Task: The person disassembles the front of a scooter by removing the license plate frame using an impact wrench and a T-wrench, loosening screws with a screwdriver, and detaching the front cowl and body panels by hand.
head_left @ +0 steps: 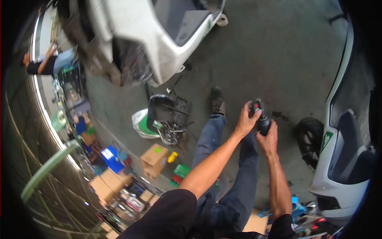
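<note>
black cylindrical tool (pixel 262 119) held between both hands (pixel 248 120), fingers curled around opposite ends, above open floor (pixel 270 47), white scooter (pixel 338 147) well apart at right

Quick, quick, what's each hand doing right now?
Left hand: holding one end of a black tool.
Right hand: holding the tool's other end.

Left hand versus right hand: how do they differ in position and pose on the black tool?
The left hand is at the tool's upper end in the view, beside its red spot; the right hand is at the lower end.
The left forearm slants across the view, while the right forearm runs nearly straight up it.
Both hands are bare and touch the same tool.
</note>
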Available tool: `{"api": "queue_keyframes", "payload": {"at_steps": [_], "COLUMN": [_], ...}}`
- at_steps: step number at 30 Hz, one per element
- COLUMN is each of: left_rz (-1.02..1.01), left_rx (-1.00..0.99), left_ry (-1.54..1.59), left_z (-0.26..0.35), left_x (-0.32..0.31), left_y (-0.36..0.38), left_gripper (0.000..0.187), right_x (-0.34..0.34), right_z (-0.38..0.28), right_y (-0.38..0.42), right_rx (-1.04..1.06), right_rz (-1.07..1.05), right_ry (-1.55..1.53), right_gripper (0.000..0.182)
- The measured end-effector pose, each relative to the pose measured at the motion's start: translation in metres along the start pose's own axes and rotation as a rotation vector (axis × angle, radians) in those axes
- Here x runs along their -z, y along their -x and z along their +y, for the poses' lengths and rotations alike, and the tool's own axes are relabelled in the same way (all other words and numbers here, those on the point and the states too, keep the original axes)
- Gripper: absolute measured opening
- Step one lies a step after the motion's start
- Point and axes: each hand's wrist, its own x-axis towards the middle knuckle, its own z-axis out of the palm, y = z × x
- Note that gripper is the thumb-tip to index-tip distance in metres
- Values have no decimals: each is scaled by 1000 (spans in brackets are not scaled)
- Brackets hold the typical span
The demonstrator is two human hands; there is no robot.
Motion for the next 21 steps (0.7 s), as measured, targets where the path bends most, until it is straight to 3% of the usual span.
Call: {"api": "queue_keyframes", "payload": {"at_steps": [1,2,3,5,7,9,10,11,13,14,15,17,19,21], "left_rz": [-74,-142,-110,-49,43,110,88,83,221,267,310,335,341,322], "left_rx": [-122,-22,-94,-25,29,81,123,128,187,226,207,343,328,338], "left_ry": [135,52,227,455,449,560,558,600,1029,1132,1158,1377,1509,1740], "left_z": [15,31,38,38,45,45,45,43,38,30,23,13,-10,-43], "left_x": [5,17,19,31,62,100,124,147,178,198,221,257,279,299], "left_y": [12,29,43,63,82,103,113,124,144,154,164,195,221,249], "left_gripper": [48,44,33,30,31,33,34,34,34,36,36,37,39,38], "right_x": [8,13,21,29,32,26,18,6,-19,-26,-43,-68,-102,-146], "right_z": [-18,-37,-59,-96,-120,-123,-123,-114,-89,-80,-101,-162,-178,-178], "right_y": [13,24,34,47,58,63,68,73,84,85,96,138,160,179], "right_rx": [7,44,44,-48,19,-157,-208,-195,-21,340,371,667,794,315], "right_rz": [-89,-142,-222,-352,-442,-650,-666,-685,-582,-653,-692,-697,-731,-1015], "right_ry": [-13,-21,-20,-27,3,-466,-508,-474,-208,229,246,397,407,288], "right_gripper": [75,77,76,78,69,49,35,35,40,48,48,55,59,58]}}
